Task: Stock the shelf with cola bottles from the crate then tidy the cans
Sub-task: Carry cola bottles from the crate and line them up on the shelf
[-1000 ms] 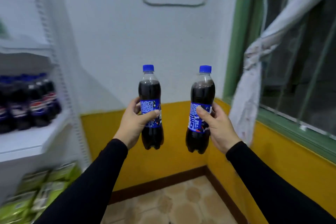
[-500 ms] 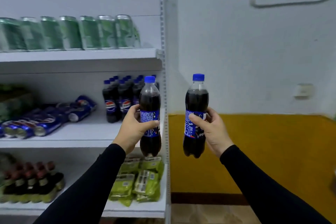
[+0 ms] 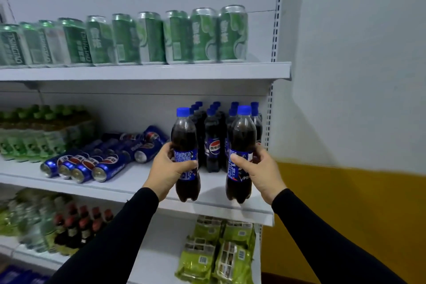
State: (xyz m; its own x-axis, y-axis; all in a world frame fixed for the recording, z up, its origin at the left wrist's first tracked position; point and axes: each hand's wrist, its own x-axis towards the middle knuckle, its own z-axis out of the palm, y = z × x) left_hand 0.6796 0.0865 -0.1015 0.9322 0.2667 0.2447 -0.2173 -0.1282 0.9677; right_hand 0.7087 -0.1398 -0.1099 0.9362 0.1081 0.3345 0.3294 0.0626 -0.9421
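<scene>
Head view: white metal shelving unit (image 3: 280, 30) against white wall w/ yellow lower band (image 3: 345, 203) at right; left hand (image 3: 169, 169) w/ grip wrapped round one cola bottle (image 3: 185, 145), right hand (image 3: 261, 172) w/ grip wrapped round another cola bottle (image 3: 242, 143), both upright over front of middle shelf (image 3: 143, 185), just ahead of standing cola bottles (image 3: 213, 140); blue cans (image 3: 96, 163) lie on sides to left; green cans (image 3: 147, 38) stand on top shelf; green packets (image 3: 219, 251) on shelf below.
</scene>
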